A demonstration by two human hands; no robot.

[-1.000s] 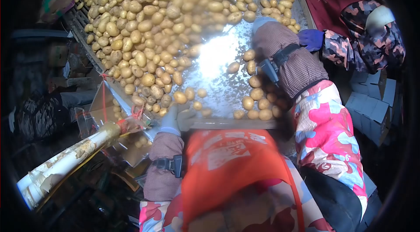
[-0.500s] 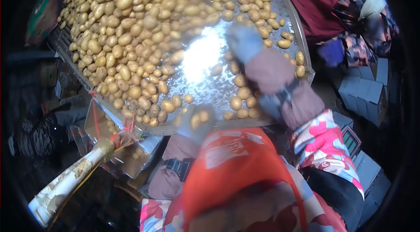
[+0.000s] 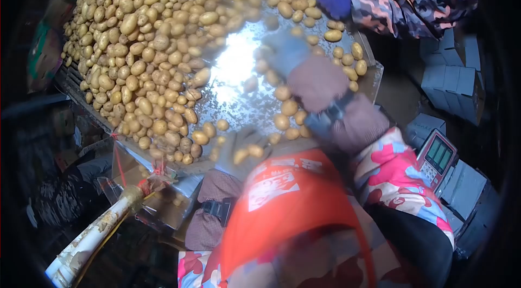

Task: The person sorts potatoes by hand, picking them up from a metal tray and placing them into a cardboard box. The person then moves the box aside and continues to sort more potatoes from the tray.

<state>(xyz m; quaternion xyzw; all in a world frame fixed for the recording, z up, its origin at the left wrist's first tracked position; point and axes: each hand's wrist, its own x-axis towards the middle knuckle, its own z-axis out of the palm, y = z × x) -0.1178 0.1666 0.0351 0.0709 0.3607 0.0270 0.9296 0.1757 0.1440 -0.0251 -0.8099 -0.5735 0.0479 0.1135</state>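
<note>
1. Holds gloved left hand [image 3: 240, 146] open at the table's [image 3: 217, 113] near edge, forearm tucked close.
2. Stretches right arm [image 3: 342, 103] in over that edge, toward its right corner.
3. Angles right hand [image 3: 285, 53] inward, fingers too blurred to read.

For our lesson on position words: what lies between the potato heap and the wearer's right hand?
The head view shows glare-lit metal tabletop between the potato heap and the right hand, with a few blurred potatoes near the hand.
</note>
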